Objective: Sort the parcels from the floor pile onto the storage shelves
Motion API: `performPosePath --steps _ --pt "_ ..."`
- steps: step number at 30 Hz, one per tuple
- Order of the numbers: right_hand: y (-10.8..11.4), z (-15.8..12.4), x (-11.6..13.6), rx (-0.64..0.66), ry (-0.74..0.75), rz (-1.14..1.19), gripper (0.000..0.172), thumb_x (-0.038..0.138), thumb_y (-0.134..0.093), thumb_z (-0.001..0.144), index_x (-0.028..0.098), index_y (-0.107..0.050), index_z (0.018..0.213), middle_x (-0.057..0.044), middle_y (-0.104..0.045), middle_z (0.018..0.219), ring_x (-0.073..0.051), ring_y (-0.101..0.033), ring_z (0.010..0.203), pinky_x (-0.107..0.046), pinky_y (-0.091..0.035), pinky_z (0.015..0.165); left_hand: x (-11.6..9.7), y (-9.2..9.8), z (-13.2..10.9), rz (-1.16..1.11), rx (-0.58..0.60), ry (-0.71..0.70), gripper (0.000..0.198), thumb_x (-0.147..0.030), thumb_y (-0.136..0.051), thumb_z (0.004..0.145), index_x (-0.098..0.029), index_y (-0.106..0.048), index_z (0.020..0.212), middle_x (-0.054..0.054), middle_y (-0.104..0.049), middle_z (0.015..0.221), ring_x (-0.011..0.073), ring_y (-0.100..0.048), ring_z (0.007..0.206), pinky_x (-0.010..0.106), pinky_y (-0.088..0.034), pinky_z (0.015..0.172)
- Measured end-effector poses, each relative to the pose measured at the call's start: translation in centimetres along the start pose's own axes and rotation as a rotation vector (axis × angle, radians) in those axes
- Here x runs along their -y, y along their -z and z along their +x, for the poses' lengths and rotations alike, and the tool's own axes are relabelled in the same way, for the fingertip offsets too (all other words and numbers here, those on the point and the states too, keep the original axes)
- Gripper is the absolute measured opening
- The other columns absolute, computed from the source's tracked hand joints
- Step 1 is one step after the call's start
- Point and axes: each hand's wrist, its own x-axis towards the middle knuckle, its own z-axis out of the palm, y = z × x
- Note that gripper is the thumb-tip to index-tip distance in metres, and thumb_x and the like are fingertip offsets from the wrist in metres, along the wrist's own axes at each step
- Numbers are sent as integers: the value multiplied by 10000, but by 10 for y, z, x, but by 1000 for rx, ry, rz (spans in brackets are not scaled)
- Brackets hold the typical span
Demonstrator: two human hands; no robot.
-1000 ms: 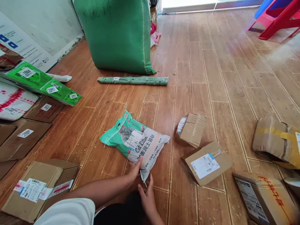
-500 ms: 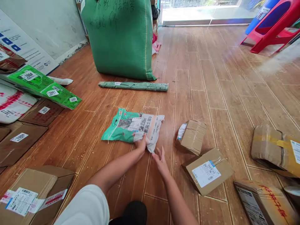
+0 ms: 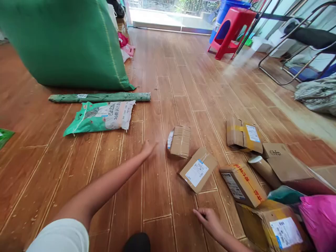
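My left hand (image 3: pixel 149 148) is stretched out over the floor, smeared by motion, with fingers apart and nothing in it. It is left of a small cardboard box (image 3: pixel 181 141) and does not touch it. Lower right, my right hand (image 3: pixel 209 219) has its fingers curled in, and nothing shows in them. Just above that hand lies a second cardboard box (image 3: pixel 208 164) with a white shipping label. The green and white bag of cat litter (image 3: pixel 105 117) lies flat on the floor at the left, apart from both hands.
Behind the bag are a long green wrapped roll (image 3: pixel 112 97) and a big green sack (image 3: pixel 70 45). Several parcels crowd the right, among them a yellow-taped box (image 3: pixel 243 134) and a pink bag (image 3: pixel 320 220). A red stool (image 3: pixel 231 29) and a metal-framed chair (image 3: pixel 309 38) stand farther back.
Both hands have let go of the cat litter bag, which now lies farther away, near the roll. My hands have moved rightward toward the cardboard boxes, and the view has turned right.
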Motion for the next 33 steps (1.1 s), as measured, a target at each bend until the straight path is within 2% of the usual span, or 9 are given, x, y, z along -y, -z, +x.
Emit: performPosePath --steps 3,6,9,14,18,21,24,28,33 --pt "7 29 20 -399 112 -61 394 552 -510 898 178 -632 872 -85 -619 853 -240 -559 816 -350 -447 770 -50 -68 -36 159 42 -69 1236 -688 -814 549 -10 -320 1456 373 -331 1475 497 -314 1378 581 -340 1062" --pt "6 76 60 -739 16 -238 800 594 -637 800 85 -449 1388 -261 -458 1351 -392 -423 1247 -524 -346 1055 -100 -120 -59 338 32 -24 1412 -614 -877 465 -86 -133 1543 347 -233 1527 494 -227 1404 646 -333 1028" --pt "-3 117 89 -796 -207 -355 1033 654 -702 708 82 -345 1491 -294 -245 1519 -487 -228 1384 -616 -208 1119 -124 -134 -60 452 -67 24 1413 -510 -898 473 -99 -83 1551 306 -344 1476 430 -334 1357 576 -365 1033" --pt "-4 124 80 -812 -301 -368 1076 603 -759 619 145 -347 1501 -254 -186 1565 -490 -156 1422 -614 -137 1143 -78 -79 -41 655 113 -533 1359 -427 -875 483 -68 -120 1553 277 -372 1495 405 -354 1371 517 -298 1121" --pt "11 91 40 -838 -425 -357 1226 554 -830 517 128 -277 1525 -307 -116 1559 -539 -143 1409 -643 -158 1112 21 -29 -54 743 141 -1151 1081 -256 -760 688 -103 -158 1572 237 -368 1535 378 -316 1421 512 -188 1187" --pt "22 71 16 -842 -461 -363 1272 610 -796 552 107 -189 1550 -344 -90 1548 -545 -184 1393 -668 -183 1081 97 -7 -79 740 201 -1453 778 -20 -473 871 -303 -254 1561 64 -549 1438 199 -423 1379 409 -131 1229" --pt "37 65 8 -815 -467 -323 1234 587 -810 529 168 -247 1544 -324 -106 1545 -555 -271 1347 -677 -229 1051 135 3 -103 684 223 -1461 724 -109 -512 902 -315 -277 1554 62 -564 1413 205 -420 1378 432 -140 1238" --pt "66 59 22 -752 -473 74 1095 558 -762 579 171 -327 1507 -273 -334 1454 -483 -371 1321 -622 -321 1056 117 4 -114 691 118 -1166 939 -396 -734 768 -233 -266 1566 177 -329 1577 402 -193 1474 641 -127 1185" --pt "86 31 90 -761 68 235 1026 549 -742 626 221 -310 1497 -162 -348 1471 -370 -383 1360 -566 -328 1127 81 6 -101 738 356 -1039 977 -404 -758 702 -331 -284 1553 105 -195 1648 426 -120 1489 670 -86 1167"
